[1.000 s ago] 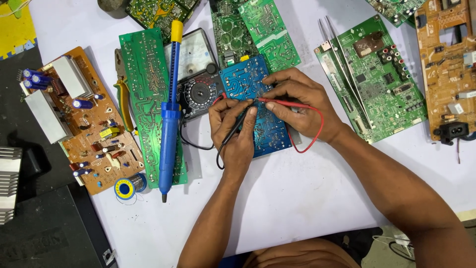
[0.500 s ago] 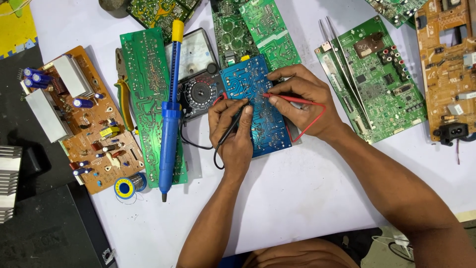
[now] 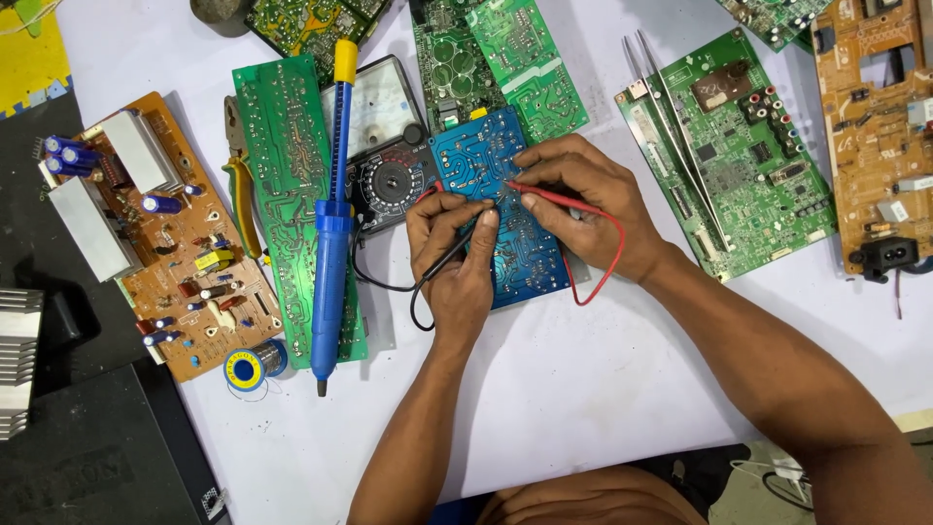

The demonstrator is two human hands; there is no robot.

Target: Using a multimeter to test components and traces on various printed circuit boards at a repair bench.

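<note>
Nearest the wearer, two bare forearms reach up over the white table sheet point(image 3: 583, 389) to the small blue rectangular circuit board point(image 3: 530, 267), the landmark here. The left hand point(image 3: 457, 258) rests on the board's left edge, its fingers curled and pinched around a thin black meter probe point(image 3: 457, 251) whose tip meets the board's copper side. The right hand point(image 3: 583, 199) lies on the board's right half, thumb and forefinger pressed together on a thin red meter probe point(image 3: 549, 194) pointing left onto the board; its red lead loops off the board's right edge. Just left of the board, partly under it, sits a black-dialled analogue multimeter with a pale scale window point(image 3: 384, 146). Further left lies a long blue desoldering pump with a yellow plunger point(image 3: 330, 224) across a long green circuit board point(image 3: 282, 194), then a brown circuit board with silver heat sinks point(image 3: 155, 243). Below the pump sits a small spool of solder wire point(image 3: 248, 367). Right of the blue board lies a large green board point(image 3: 739, 146) with silver tweezers point(image 3: 671, 126) on it, and beyond it an orange-brown board point(image 3: 875, 136). Above the blue board, more green boards point(image 3: 505, 58) overlap
</note>
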